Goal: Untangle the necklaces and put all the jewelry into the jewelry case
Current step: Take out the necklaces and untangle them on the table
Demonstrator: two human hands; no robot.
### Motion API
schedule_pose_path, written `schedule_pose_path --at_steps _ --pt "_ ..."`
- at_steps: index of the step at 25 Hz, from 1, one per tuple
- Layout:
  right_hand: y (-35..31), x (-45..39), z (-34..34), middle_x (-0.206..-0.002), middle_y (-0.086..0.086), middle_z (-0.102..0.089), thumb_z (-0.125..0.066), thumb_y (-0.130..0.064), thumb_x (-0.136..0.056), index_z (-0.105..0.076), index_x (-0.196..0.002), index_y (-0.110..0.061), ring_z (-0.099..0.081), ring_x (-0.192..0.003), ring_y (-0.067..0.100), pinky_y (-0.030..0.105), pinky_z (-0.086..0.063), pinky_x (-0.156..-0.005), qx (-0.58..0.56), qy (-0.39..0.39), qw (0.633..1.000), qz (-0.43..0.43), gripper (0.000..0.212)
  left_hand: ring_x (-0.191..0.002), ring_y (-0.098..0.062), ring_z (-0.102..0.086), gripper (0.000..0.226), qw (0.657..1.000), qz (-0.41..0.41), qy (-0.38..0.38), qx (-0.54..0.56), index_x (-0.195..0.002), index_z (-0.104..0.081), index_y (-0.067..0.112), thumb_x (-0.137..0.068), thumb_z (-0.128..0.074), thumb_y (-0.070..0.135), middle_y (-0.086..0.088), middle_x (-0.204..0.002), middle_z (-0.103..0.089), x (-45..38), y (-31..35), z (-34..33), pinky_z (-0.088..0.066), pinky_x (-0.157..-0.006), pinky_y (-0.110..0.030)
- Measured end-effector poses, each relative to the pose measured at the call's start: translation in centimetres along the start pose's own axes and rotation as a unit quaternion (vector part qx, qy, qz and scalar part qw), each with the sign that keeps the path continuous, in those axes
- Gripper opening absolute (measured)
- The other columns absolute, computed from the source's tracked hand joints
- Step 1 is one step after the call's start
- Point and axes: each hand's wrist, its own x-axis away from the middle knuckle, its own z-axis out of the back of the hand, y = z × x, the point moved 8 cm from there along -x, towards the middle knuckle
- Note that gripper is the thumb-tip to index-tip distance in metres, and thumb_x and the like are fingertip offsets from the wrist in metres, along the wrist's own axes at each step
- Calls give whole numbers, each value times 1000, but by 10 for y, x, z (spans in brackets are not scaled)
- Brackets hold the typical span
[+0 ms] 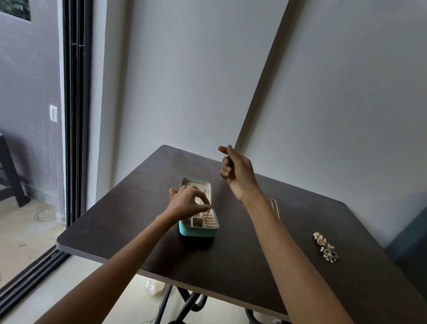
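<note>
Jewelry pile (326, 248) pieces too small to distinguish.

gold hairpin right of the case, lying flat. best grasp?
Pinch the gold hairpin at its rounded far loop, coming from above. It lies flat on the table, thin and long, so a fingertip pinch across the loop should lift it more easily than the slim legs.

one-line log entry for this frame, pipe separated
left hand: pinching chain end over open jewelry case | right hand: raised, pinching thin chain | remaining: jewelry pile, gold pin on table
</note>
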Motion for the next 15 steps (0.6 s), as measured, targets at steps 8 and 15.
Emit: schedule_pose_path --at_steps 8,15 --pt "-2 -1 -2 -55 -5 -44 -51 -22 -97 -64 -94 -8 -33 -43 4 16 -30 -43 -1 0 1000 2 20 -119 -15 -42 21 1000 -17 -18 10 -96 -73 31 -83 -65 45 8 -123 -60 2 2 -5 -23 -84 -36" --pt "0 1 3 -54 -5 -43 -52 -23 -97 -65 -94 -9 -32 -42 4 16 -29 -43 8 8 1000 -1 19 -98 -11 -59 16 998 -11 -17 52 -89 -74 28 -80 -69 41 9 -97 -72 -2 -4 -3 -33 -89 -40"
